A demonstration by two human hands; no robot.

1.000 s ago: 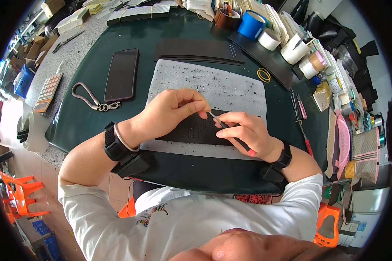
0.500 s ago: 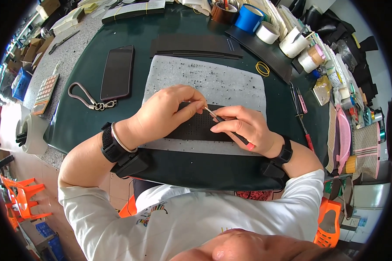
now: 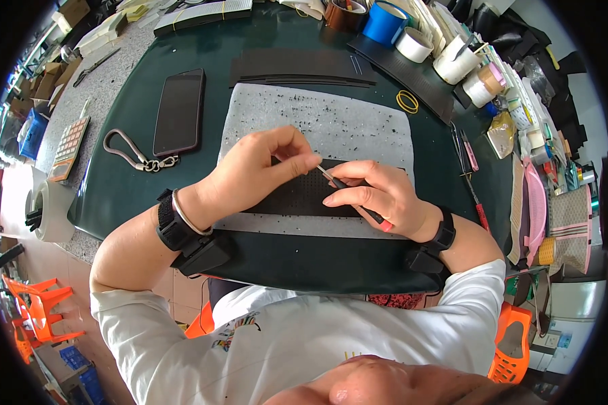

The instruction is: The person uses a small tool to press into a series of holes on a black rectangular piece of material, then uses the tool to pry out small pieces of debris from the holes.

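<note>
My right hand (image 3: pixel 382 199) grips a slim hand tool (image 3: pixel 348 191) with a black and red handle and a thin metal tip; its exact kind does not show. Its tip points up and left, to the fingertips of my left hand (image 3: pixel 257 165). Thumb and fingers of that hand are pinched together at the tip; whatever they hold is too small to make out. Beneath both hands lies a black sheet (image 3: pixel 297 196) with rows of tiny holes, partly covered by them. A pale grey pad (image 3: pixel 317 118), strewn with small black bits, lies under the sheet.
More black sheets (image 3: pixel 297 67) are stacked beyond the pad. A phone (image 3: pixel 179 111) with a wrist strap lies at the left. Yellow rubber bands (image 3: pixel 407 101) and a long black panel (image 3: pixel 405 77) lie at the right, near tape rolls (image 3: pixel 385 22) and a red-handled tool (image 3: pixel 482 216).
Both hands stay almost in place, with the tool's tip still at my left fingertips. The whole view has shifted very slightly.
</note>
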